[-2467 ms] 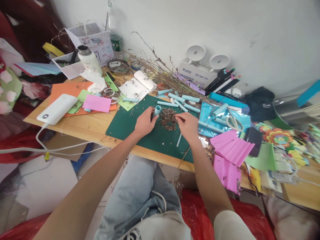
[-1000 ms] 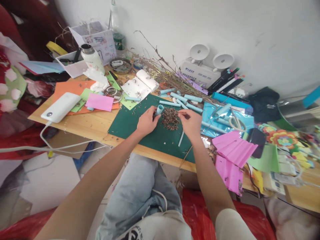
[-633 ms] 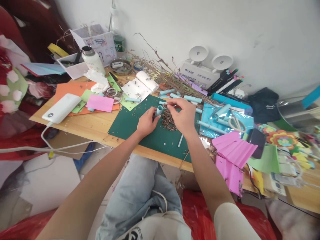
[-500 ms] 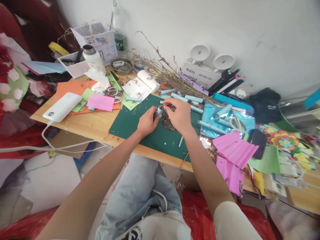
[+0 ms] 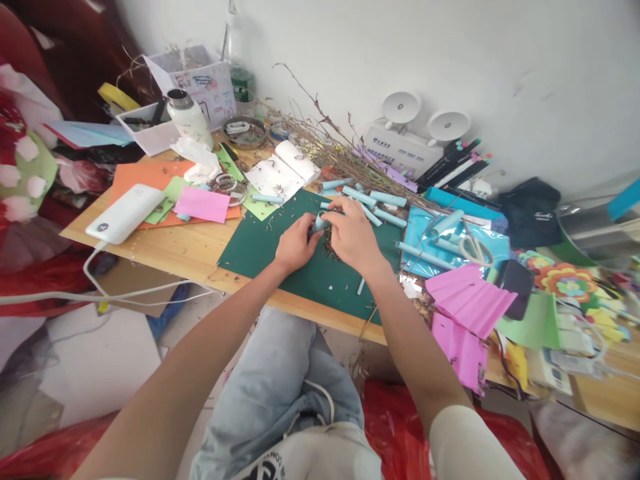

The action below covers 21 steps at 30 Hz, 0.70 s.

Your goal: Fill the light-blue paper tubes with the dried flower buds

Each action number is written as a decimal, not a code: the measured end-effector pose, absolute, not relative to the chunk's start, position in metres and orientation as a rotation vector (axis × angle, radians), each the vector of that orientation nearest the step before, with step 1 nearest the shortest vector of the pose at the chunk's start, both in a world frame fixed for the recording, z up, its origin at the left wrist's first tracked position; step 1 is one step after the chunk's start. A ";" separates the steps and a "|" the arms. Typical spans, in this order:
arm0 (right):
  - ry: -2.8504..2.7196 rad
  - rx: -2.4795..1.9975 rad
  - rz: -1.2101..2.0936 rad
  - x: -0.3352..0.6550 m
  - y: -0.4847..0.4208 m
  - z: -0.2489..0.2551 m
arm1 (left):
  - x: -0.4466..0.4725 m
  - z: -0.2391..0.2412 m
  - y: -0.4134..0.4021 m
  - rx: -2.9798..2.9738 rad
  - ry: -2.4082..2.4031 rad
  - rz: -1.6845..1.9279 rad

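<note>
My left hand [image 5: 296,243] is closed around a short light-blue paper tube [image 5: 319,224], held upright over a dark green mat [image 5: 260,248]. My right hand [image 5: 354,233] is at the tube's upper end, fingers pinched together and touching or nearly touching it; what they hold, if anything, is hidden. Below the right hand lies a pile of small dry brown bits [image 5: 330,249], partly covered by that hand. More rolled light-blue tubes [image 5: 388,198] lie just beyond the hands. A thin pale strip [image 5: 361,286] rests on the mat near my right wrist.
Dry twigs [image 5: 345,157] stretch along the wall behind the mat. A white power bank [image 5: 125,213] and a pink paper [image 5: 203,204] lie left. To the right are a blue plastic packet [image 5: 420,233], scissors [image 5: 475,251] and folded pink paper [image 5: 470,297].
My right hand has shifted slightly left and its fingers have come down onto the tube's upper end, covering more of the brown pile. My left hand stays in place with the tube.
</note>
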State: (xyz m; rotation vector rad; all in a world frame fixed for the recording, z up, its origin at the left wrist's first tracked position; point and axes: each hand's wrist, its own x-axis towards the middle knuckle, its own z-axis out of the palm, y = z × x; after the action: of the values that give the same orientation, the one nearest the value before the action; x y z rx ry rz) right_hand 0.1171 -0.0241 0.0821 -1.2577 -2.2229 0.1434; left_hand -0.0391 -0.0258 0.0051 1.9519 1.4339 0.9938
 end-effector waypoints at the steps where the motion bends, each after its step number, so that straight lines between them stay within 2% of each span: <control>1: -2.196 -1.254 0.139 0.117 -0.023 0.083 | -0.039 0.005 -0.026 1.951 1.431 0.999; 8: -2.099 -1.378 0.179 0.128 -0.022 0.094 | -0.040 0.005 -0.025 1.969 1.430 1.003; 12: -1.762 -2.126 0.102 0.158 -0.032 0.091 | -0.039 0.004 -0.024 1.961 1.461 0.970; 15: -1.743 -2.584 0.286 0.175 -0.041 0.076 | -0.039 0.004 -0.023 1.955 1.477 0.954; 18: -1.876 -2.661 0.427 0.182 -0.046 0.061 | -0.039 0.004 -0.023 1.950 1.478 0.944; 21: -1.853 -2.596 0.383 0.186 -0.052 0.064 | -0.039 0.005 -0.023 1.944 1.484 0.941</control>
State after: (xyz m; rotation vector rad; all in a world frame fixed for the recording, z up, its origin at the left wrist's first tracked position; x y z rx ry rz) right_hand 0.1865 -0.0515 0.0638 -2.5961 -1.8534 0.3832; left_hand -0.0388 -0.0231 0.0049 1.9436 1.4842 0.9406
